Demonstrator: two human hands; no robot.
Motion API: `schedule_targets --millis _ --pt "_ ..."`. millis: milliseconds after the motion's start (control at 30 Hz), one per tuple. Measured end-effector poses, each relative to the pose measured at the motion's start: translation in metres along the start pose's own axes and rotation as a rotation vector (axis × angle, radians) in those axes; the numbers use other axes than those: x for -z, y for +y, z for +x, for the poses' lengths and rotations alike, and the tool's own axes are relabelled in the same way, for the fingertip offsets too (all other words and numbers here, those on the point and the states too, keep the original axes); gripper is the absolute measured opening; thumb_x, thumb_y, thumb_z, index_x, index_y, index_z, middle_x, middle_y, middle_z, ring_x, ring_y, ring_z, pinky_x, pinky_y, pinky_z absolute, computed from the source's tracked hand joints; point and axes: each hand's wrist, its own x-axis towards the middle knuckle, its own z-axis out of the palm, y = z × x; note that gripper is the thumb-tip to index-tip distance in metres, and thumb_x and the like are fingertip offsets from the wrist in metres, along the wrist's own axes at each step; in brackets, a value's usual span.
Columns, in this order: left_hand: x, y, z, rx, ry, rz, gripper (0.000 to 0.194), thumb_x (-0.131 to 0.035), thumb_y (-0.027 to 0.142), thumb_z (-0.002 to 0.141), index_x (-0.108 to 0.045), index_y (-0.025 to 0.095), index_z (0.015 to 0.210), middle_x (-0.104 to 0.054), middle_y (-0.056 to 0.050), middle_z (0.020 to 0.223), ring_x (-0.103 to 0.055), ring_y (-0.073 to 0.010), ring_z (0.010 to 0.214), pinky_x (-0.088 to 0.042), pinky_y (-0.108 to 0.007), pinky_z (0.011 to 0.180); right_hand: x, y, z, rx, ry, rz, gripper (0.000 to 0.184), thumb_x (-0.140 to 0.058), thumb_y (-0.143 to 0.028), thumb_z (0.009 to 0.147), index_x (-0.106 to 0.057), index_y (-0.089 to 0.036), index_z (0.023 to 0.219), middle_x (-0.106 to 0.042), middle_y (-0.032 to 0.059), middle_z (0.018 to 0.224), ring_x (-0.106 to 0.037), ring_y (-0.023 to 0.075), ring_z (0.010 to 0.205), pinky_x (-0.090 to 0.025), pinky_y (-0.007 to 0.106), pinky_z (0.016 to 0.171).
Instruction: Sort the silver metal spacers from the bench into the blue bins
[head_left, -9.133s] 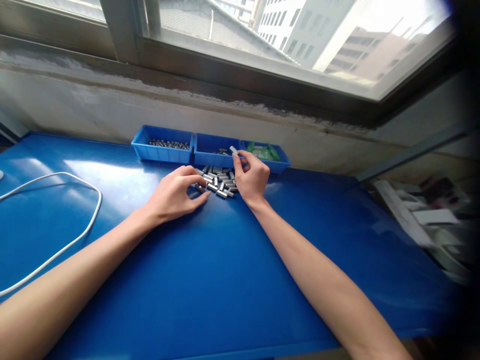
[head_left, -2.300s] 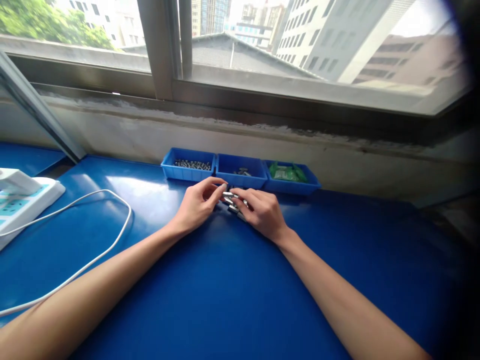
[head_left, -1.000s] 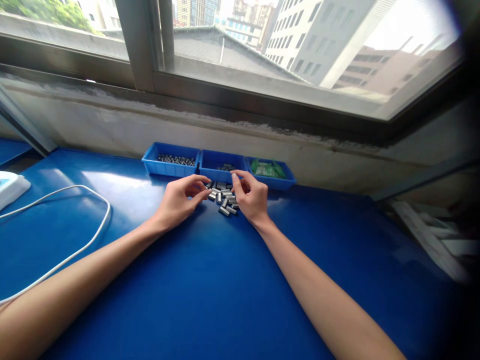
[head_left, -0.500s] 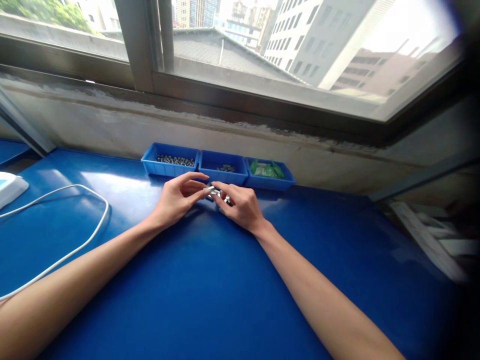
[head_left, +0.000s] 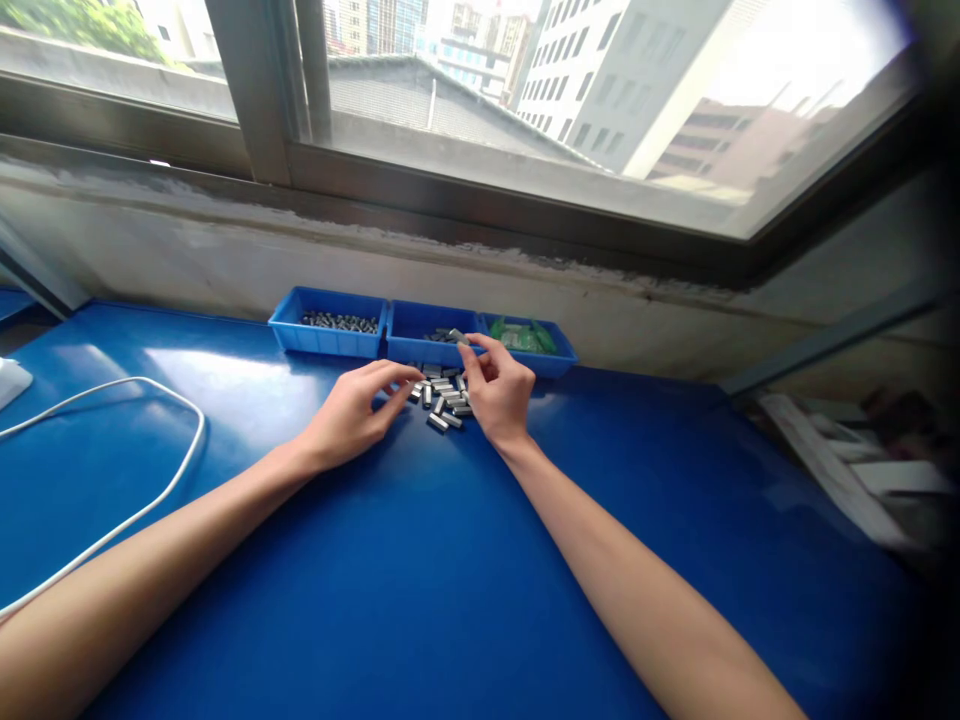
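Note:
My right hand pinches a short silvery hex standoff between thumb and index finger. It holds the standoff over the front part of the middle blue bin, where several similar pieces lie. My left hand is at the left edge of a loose pile of metal standoffs on the blue table. Its thumb and fingers are apart, with nothing visible between them. The index fingertip reaches the pile's edge; whether it touches a piece I cannot tell. Part of the pile is hidden behind my right hand.
The left blue bin contains many small metal parts. In the right blue bin lies green and clear plastic packaging. A white cable curves across the table's left side. The wall and window stand behind the bins.
Half a second ago both hands met over the pile at a standoff. My right hand has since lifted one away, up and right to the middle bin. The left has let go.

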Motion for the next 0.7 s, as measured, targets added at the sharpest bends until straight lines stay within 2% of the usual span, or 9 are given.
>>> schedule_targets --millis 100,200,367,533,600,700 --pt "-0.002 0.004 -0.004 -0.26 -0.244 0.177 0.028 -0.05 0.025 0.102 -0.068 0.022 0.123 -0.066 -0.012 0.124 -0.061 -0.0234 0.113 -0.049 -0.038 0.101 -0.001 0.006 0.005 -0.142 0.05 -0.018 0.033 -0.059 -0.048 0.096 -0.075 -0.02 0.104 -0.067 -0.001 0.06 -0.063 0.0163 0.055 -0.048 0.027 0.062" --pt "-0.002 0.006 -0.006 -0.327 -0.318 0.283 0.029 -0.049 0.026 0.102 -0.067 0.023 0.125 -0.063 -0.012 0.124 -0.059 -0.0245 0.113 -0.047 -0.041 0.102 -0.002 0.011 0.007 -0.182 0.034 -0.019 0.034 -0.06 -0.048 0.094 -0.077 -0.019 0.102 -0.068 0.0007 0.059 -0.065 0.0177 0.056 -0.047 0.027 0.062" --pt "-0.003 0.005 -0.005 -0.251 -0.336 0.255 0.022 -0.048 0.029 0.103 -0.065 0.02 0.113 -0.065 -0.01 0.112 -0.06 -0.0227 0.104 -0.05 -0.036 0.093 -0.004 0.012 0.008 -0.192 -0.035 0.08 0.036 -0.059 -0.049 0.094 -0.078 -0.019 0.103 -0.07 0.002 0.059 -0.066 0.0189 0.055 -0.048 0.028 0.06" --pt "-0.003 0.002 -0.005 -0.176 -0.328 0.192 0.021 -0.048 0.034 0.104 -0.063 0.021 0.111 -0.068 -0.007 0.105 -0.063 -0.0204 0.098 -0.051 -0.032 0.087 -0.003 0.007 0.008 -0.187 -0.014 0.133 0.036 -0.058 -0.049 0.094 -0.076 -0.018 0.099 -0.068 0.0012 0.058 -0.065 0.0177 0.053 -0.048 0.028 0.058" --pt "-0.003 0.0 -0.005 -0.129 -0.261 0.131 0.021 -0.051 0.033 0.102 -0.064 0.022 0.115 -0.069 -0.006 0.107 -0.065 -0.0185 0.094 -0.052 -0.03 0.085 -0.002 0.004 0.007 -0.17 -0.022 0.147 0.035 -0.057 -0.048 0.095 -0.076 -0.019 0.098 -0.067 0.0007 0.059 -0.064 0.017 0.053 -0.048 0.027 0.057" --pt "-0.001 -0.004 -0.003 -0.012 -0.084 -0.057 0.024 -0.064 0.033 0.095 -0.066 0.02 0.116 -0.071 -0.005 0.102 -0.067 -0.0161 0.086 -0.055 -0.028 0.082 0.0 0.0 0.006 -0.138 -0.054 0.173 0.032 -0.056 -0.046 0.096 -0.075 -0.019 0.099 -0.066 0.0 0.06 -0.063 0.0155 0.053 -0.047 0.026 0.057"
